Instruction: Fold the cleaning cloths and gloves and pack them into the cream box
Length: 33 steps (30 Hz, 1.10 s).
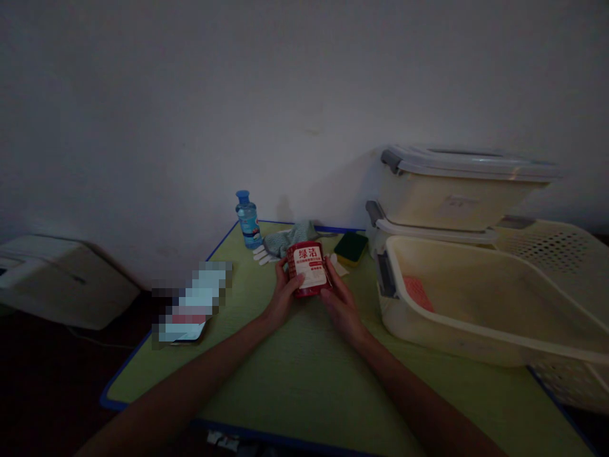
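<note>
Between my two hands is a red cylindrical package [309, 270] with a white label and red Chinese characters facing me. My left hand [283, 297] wraps its left side, the thumb lying on the label's lower edge. My right hand [343, 306] presses against its right side. What is inside does not show. Just behind it lie a grey-green cloth [290, 238] and a white piece that looks like glove fingers [262, 254]. A green and yellow sponge [351, 247] rests to the right, and a blue bottle [248, 221] stands at the back left.
A green table [295, 374] with blue edging holds everything. On the left lies a blurred-out phone [193, 311]. An open cream bin [394, 324] with a pink cloth [419, 292] stands right, before stacked lidded boxes [442, 197] and a perforated basket [561, 254]. A white wall rises behind.
</note>
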Each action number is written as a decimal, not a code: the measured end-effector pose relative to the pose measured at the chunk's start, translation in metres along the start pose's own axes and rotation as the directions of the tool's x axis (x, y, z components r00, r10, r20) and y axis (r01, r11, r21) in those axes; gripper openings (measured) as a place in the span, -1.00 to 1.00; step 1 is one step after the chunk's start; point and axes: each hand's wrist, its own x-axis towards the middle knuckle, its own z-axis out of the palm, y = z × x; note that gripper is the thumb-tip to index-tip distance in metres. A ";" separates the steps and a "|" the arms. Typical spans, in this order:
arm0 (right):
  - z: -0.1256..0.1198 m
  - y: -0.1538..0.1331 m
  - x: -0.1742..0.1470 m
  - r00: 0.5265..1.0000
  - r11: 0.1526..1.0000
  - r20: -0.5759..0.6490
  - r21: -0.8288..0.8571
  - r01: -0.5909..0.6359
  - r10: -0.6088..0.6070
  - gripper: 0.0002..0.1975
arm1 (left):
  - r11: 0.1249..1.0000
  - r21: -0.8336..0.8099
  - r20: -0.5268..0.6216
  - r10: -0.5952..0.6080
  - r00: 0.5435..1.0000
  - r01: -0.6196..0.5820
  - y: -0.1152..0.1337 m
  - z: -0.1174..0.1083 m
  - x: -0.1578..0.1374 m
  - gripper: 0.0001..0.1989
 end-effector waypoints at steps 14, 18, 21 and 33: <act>-0.007 0.004 -0.001 0.980 0.894 -0.001 -0.408 0.184 -0.201 -0.27 | 0.999 0.018 0.075 0.025 0.997 -0.026 -0.004 -0.006 0.004 -0.51; -0.007 0.001 -0.003 0.953 0.751 0.095 -0.594 0.287 -0.289 -0.28 | 0.999 -0.025 0.125 -0.028 0.992 0.032 -0.003 -0.001 0.002 -0.47; -0.005 -0.001 -0.005 0.941 0.679 0.157 -0.658 0.327 -0.301 -0.29 | 0.990 -0.090 0.095 -0.101 0.990 0.109 -0.003 0.000 0.002 -0.42; -0.004 -0.005 -0.005 0.933 0.644 0.213 -0.678 0.355 -0.290 -0.31 | 0.968 -0.150 0.067 -0.195 0.979 0.203 0.000 -0.001 0.004 -0.60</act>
